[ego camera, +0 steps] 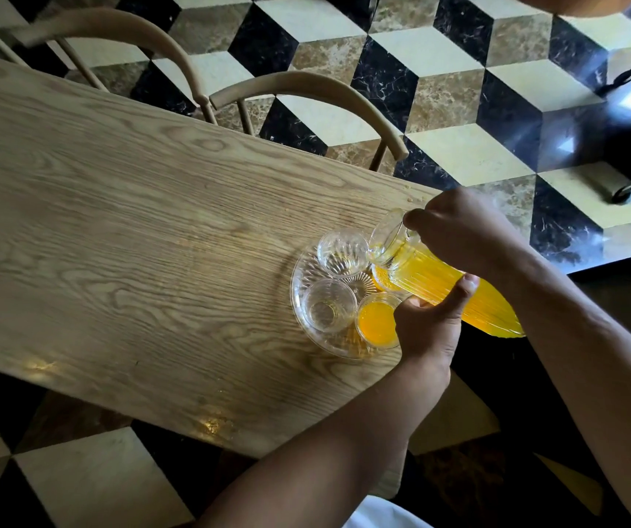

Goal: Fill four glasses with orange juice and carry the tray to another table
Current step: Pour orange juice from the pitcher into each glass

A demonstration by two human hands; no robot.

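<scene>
1. Glasses on the round glass tray (308,337): you have four, standing close together. The near-right filled glass (377,323) holds juice. The pouring glass (382,282), largely hidden under the pitcher's mouth, shows orange and looks to be receiving juice. The far empty glass (341,253) and the near-left empty glass (327,309) show none.
2. Pitcher (439,278): one ribbed glass vessel, tilted well over. Its long axis runs from its base at lower right, nearest you, up-left to its mouth over the pouring glass. Both empty glasses lie left of that mouth, the far one just beside it.
3. Your right hand (462,234) is curled round the pitcher's upper part near the neck; whether it grips a handle cannot be told.
4. Your left hand (430,325) cradles the body from below, its thumb laid over the ribbed side. It is the hand nearer the tray.
5. Judgement: two glasses remain to fill, so the mouth must next swing left.
6. Surroundings: the tray sits near the right end of one wooden table (115,203). Two curved chair backs (306,87) stand beyond it on a cube-patterned floor (439,59).
</scene>
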